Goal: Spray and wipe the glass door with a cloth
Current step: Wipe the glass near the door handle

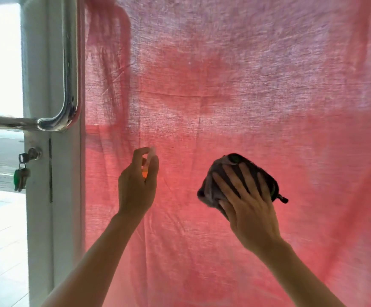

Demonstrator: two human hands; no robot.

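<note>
Right hand (pixel 250 207) lay flat, fingers spread, pressing a dark cloth (pixel 235 173) against the glass door (pixel 224 85) backed by pink fabric, while the left hand (pixel 136 185), fingers curled, gripped a small spray bottle (pixel 150 160) just beside it, right of the chrome handle (pixel 70 63).

Glass door (pixel 224 85): upright pane, a pink curtain (pixel 268 63) showing through it. Dark cloth (pixel 209 185) pressed flat against the pane under the spread right hand (pixel 250 209). White frame (pixel 38 85) at left carries a chrome handle (pixel 70 63) and a lock with keys (pixel 22 173) hanging.
</note>
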